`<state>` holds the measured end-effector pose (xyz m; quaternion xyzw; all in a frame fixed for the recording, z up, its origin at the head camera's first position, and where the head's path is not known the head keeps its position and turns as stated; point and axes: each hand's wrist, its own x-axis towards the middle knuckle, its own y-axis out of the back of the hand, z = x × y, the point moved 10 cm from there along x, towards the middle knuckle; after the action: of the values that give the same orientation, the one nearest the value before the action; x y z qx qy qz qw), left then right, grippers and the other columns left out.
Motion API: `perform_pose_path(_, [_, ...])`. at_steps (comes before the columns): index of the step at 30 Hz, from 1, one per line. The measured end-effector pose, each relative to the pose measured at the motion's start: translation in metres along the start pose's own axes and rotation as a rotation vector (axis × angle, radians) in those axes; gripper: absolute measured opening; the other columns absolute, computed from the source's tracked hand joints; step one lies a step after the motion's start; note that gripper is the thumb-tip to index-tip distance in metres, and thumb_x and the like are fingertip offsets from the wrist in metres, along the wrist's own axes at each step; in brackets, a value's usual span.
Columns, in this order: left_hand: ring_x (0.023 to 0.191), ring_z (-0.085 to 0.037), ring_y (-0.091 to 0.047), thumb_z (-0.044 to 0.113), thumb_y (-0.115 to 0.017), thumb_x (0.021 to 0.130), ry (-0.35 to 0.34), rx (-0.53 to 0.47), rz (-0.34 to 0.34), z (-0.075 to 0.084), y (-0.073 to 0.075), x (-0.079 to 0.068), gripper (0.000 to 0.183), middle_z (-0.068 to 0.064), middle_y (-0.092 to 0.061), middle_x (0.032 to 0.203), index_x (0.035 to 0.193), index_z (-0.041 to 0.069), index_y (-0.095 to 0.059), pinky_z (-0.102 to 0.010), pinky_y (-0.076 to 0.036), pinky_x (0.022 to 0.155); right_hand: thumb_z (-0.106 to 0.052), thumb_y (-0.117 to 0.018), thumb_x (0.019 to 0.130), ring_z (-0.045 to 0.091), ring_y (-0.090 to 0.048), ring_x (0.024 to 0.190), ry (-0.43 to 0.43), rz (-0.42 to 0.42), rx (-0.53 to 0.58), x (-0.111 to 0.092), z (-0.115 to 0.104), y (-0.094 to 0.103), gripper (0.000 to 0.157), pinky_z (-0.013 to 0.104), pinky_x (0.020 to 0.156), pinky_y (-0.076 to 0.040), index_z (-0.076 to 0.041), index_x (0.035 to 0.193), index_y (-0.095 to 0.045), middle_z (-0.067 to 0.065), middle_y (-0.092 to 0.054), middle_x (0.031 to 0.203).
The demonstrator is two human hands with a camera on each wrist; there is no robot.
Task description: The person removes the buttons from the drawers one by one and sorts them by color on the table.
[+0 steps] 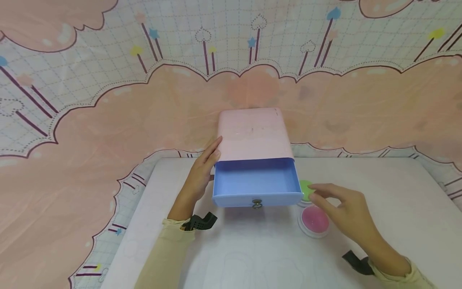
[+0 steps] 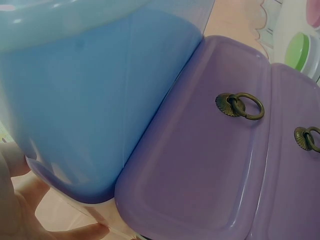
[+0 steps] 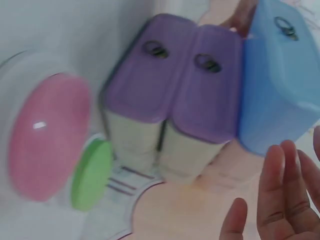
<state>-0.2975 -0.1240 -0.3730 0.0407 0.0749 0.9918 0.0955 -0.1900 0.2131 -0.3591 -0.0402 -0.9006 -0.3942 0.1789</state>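
Observation:
A small drawer cabinet with a pale pink top [image 1: 254, 134] stands at the middle of the table. Its blue top drawer [image 1: 258, 199] is pulled out, the bare blue floor showing inside. Two purple drawers [image 2: 195, 145] below it are closed, each with a brass ring pull. My left hand [image 1: 196, 176] rests with extended fingers against the cabinet's left side. To the right of the cabinet, my right hand [image 1: 348, 208] has its fingers loosely bent and holds nothing. Its fingertips overlap a round green-lidded container [image 1: 306, 189] in the head view. A pink-lidded container [image 1: 315, 219] is nearer to me.
The white tabletop [image 1: 249, 257] extends in front of the cabinet and out to both sides. Behind it hangs a peach and white patterned cloth [image 1: 180, 108]. Black straps [image 1: 357, 263] are on both wrists.

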Motion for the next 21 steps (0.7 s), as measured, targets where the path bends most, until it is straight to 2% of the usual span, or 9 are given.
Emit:
perform_pose_path(4, [0.155, -0.034, -0.026, 0.048, -0.047, 0.106, 0.010, 0.016, 0.009, -0.001, 0.000, 0.000, 0.050, 0.013, -0.020, 0.170, 0.155, 0.047, -0.037, -0.075, -0.039, 0.103, -0.024, -0.079, 0.091, -0.012, -0.062, 0.098, 0.040, 0.039, 0.028, 0.003, -0.016, 0.006, 0.023, 0.009, 0.081, -0.048, -0.022, 0.114, -0.078, -0.004, -0.080, 0.102])
perform_pose_path(8, [0.155, -0.034, -0.025, 0.049, -0.047, 0.106, 0.015, 0.021, 0.012, -0.003, 0.000, 0.001, 0.050, 0.014, -0.020, 0.170, 0.154, 0.048, -0.038, -0.076, -0.038, 0.103, -0.021, -0.080, 0.090, -0.008, -0.064, 0.096, 0.063, 0.040, 0.062, 0.005, -0.029, 0.007, 0.022, 0.006, 0.085, -0.045, -0.023, 0.113, -0.079, -0.009, -0.078, 0.097])
perform_pose_path(15, [0.155, -0.034, -0.025, 0.049, -0.046, 0.106, 0.005, 0.025, 0.006, -0.003, 0.001, 0.002, 0.049, 0.014, -0.021, 0.169, 0.154, 0.049, -0.037, -0.076, -0.039, 0.103, -0.010, -0.085, 0.083, -0.001, -0.065, 0.084, 0.170, 0.039, 0.153, 0.008, -0.042, 0.003, 0.022, 0.013, 0.072, -0.051, -0.024, 0.099, -0.081, -0.017, -0.074, 0.086])
perform_pose_path(21, [0.155, -0.035, -0.026, 0.050, -0.046, 0.106, 0.006, 0.025, 0.010, -0.004, 0.002, 0.001, 0.050, 0.013, -0.022, 0.169, 0.155, 0.048, -0.037, -0.076, -0.039, 0.102, -0.004, -0.087, 0.078, 0.000, -0.065, 0.077, 0.231, 0.047, 0.194, 0.009, -0.046, 0.001, 0.028, 0.013, 0.070, -0.050, -0.026, 0.092, -0.080, -0.020, -0.072, 0.081])
